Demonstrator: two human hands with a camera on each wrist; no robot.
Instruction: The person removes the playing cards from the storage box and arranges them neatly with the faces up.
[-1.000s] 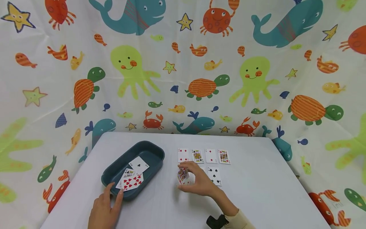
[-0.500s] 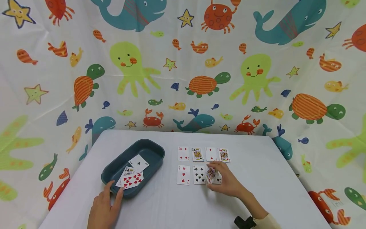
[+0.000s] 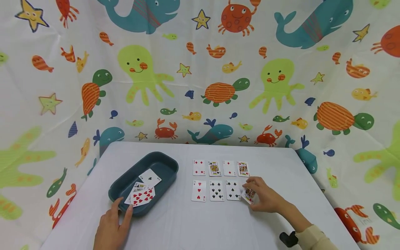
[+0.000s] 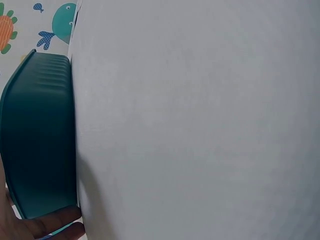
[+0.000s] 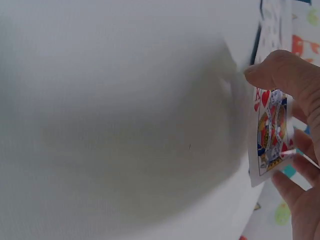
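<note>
As I see it from here, the king of hearts (image 5: 272, 131) is tilted just right of the last spade card (image 3: 233, 190) in the near row (image 3: 199, 191), with the right hand (image 3: 265, 198) keeping its grip clamped on it. Behind, a far row (image 3: 229, 168) of four cards lies on the white worktop (image 3: 218, 229). To the left, the left hand (image 3: 110, 225), fingers apart, touches the near end of a teal tray (image 3: 167, 164) holding loose cards (image 3: 142, 198).

The tray (image 4: 40, 135) looks like smooth, matt plastic, ribbed at one end, the cards (image 3: 199, 190) like thin, smooth paper, the table (image 3: 200, 225) matt and faintly textured, the backdrop (image 3: 187, 81) like creased, printed cloth and the sleeve (image 3: 314, 238) like plain, matt cloth.
</note>
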